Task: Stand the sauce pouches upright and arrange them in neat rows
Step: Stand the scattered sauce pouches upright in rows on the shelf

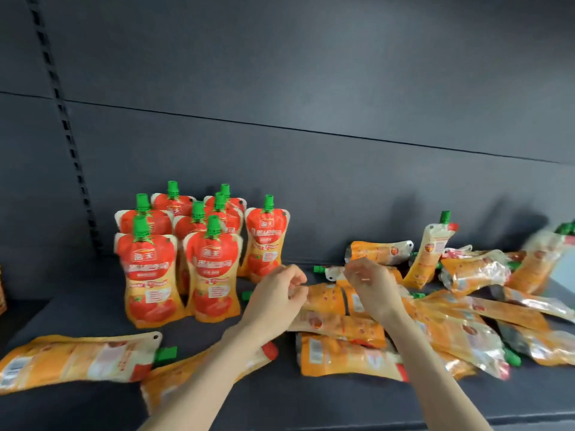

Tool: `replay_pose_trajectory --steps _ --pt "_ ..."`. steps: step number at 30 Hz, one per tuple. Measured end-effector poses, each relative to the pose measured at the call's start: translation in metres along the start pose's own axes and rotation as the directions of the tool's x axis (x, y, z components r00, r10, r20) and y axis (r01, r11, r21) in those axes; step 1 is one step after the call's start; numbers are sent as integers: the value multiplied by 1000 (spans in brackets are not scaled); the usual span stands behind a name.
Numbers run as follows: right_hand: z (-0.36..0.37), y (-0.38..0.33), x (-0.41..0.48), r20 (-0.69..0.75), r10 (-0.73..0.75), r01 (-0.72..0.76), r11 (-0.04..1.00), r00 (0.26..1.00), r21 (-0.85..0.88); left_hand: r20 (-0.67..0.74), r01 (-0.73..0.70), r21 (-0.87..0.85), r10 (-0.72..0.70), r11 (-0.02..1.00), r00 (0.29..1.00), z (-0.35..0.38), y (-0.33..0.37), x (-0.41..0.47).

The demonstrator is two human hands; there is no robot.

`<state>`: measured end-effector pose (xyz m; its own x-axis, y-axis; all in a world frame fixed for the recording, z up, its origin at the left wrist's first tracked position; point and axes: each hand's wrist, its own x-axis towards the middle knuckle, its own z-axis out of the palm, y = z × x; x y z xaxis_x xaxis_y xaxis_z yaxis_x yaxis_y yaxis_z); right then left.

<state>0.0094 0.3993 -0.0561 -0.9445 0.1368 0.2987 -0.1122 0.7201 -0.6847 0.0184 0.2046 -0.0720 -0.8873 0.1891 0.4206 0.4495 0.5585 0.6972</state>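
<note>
Head view: left hand (277, 293) and right hand (370, 287) curled, empty-looking, above the flat pouches (342, 331). Careless grab could domino the standing pouches (211, 269) at the shelf (311, 405) back-left.

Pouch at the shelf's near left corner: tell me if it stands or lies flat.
Lying flat. The pouch rests lengthwise on the shelf, its green cap pointing sideways to the right, unlike the upright pouches behind it.
</note>
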Motion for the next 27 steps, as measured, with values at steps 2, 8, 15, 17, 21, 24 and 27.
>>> replay_pose_trajectory --steps 2,8,15,17,21,24,27 --pt "-16 21 19 23 1 0 999 1000 -39 6 37 0 -37 999 999 24 4 24" --pt "-42 68 74 120 -39 53 992 992 -116 108 170 123 -184 978 977 81 8 79" --pt "-41 92 121 171 -94 127 972 981 -198 244 330 230 -382 916 891 108 -8 117" --pt "-38 97 128 178 -94 133 966 980 -221 257 327 280 -399 903 880 114 -14 122" --pt "-31 105 133 196 -92 144 952 976 -269 241 332 254 -392 909 888 114 -21 127" --pt "-28 106 136 179 -113 157 955 977 -253 248 320 211 -367 924 897 108 -22 127" --pt "-23 100 139 165 -158 186 967 974 -172 176 321 151 -345 935 922 102 -22 120"
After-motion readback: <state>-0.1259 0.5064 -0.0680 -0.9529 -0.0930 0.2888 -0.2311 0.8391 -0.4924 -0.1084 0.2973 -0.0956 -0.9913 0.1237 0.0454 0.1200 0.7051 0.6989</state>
